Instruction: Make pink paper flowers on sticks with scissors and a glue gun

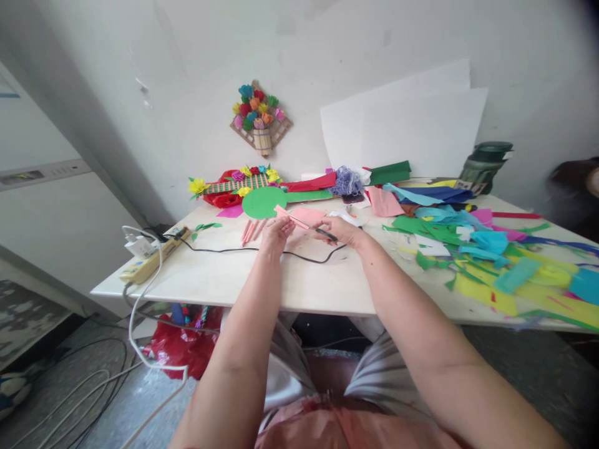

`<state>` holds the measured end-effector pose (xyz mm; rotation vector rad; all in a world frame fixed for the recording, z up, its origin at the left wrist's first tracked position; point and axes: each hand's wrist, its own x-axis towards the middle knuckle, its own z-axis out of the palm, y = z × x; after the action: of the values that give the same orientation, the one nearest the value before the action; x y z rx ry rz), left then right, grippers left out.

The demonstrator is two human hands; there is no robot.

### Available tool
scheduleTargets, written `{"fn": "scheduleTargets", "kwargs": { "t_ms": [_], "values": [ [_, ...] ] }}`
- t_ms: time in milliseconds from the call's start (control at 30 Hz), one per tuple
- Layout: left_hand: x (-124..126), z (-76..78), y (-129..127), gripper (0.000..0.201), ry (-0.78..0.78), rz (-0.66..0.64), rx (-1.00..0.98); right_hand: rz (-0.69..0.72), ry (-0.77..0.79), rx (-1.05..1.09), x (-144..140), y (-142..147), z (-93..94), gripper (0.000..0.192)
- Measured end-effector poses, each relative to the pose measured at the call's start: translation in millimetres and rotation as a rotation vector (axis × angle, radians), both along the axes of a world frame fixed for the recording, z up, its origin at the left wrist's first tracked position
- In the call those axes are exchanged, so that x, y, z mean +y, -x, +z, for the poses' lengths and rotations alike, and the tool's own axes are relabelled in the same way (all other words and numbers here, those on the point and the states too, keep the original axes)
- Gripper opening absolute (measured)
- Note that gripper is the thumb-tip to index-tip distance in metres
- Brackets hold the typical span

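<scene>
white table [327,287], arms [243,330] stretched forward, left hand [277,234] pinching pink paper [281,211], right hand [344,231] gripping scissors [326,235]

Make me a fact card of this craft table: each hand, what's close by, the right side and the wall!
Left hand: holds pink paper
Right hand: holds scissors, blades at the pink paper
Left of the left hand: pink sticks
Behind the sticks: round green piece
Table's right side: colorful scraps
Wall: bunch of colorful flowers

Wht tbl [337,287] stands agst pale wall [187,93], gry flr [145,394].
</scene>
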<state>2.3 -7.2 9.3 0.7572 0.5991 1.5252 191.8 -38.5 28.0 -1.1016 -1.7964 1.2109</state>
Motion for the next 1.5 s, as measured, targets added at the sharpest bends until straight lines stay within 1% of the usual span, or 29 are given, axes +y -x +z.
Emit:
{"fn": "scheduleTargets", "kwargs": {
  "t_ms": [133, 267, 500, 633, 933, 1167, 1367, 1500],
  "values": [
    [-0.4, -0.6, -0.6, 0.008, -0.005, -0.005, 0.031, -0.006, 0.004, -0.012, -0.4, 0.5, 0.5, 0.03],
    [-1.1, -1.0, -1.1, 0.01, -0.044, -0.038, 0.043, -0.015, -0.002, -0.016, 1.3, 0.8, -1.1, 0.027],
    [-1.2, -1.5, -1.9, 0.01, -0.052, -0.065, 0.065, -0.028, 0.047, 0.026, -1.3, 1.7, 1.7, 0.021],
    [-1.6, -1.9, -1.9, 0.011, -0.071, -0.061, 0.063, -0.043, 0.043, 0.021, -0.3, 1.9, 1.2, 0.022],
    [-0.1, -2.4, -1.1, 0.008, -0.067, -0.058, 0.056, -0.012, 0.002, 0.059, -0.8, 2.2, -0.2, 0.024],
    [-1.3, -1.3, -0.7, 0.004, -0.03, -0.051, 0.047, -0.009, -0.03, 0.017, -2.8, 1.3, 1.4, 0.034],
    [1.6, -1.6, 0.2, 0.003, 0.018, -0.025, 0.031, -0.024, -0.011, -0.011, -2.6, 1.3, 0.4, 0.034],
    [2.5, -2.7, 0.5, 0.004, 0.003, -0.029, 0.028, -0.01, 0.016, -0.003, -1.2, 0.6, -0.7, 0.03]
  ]
}}
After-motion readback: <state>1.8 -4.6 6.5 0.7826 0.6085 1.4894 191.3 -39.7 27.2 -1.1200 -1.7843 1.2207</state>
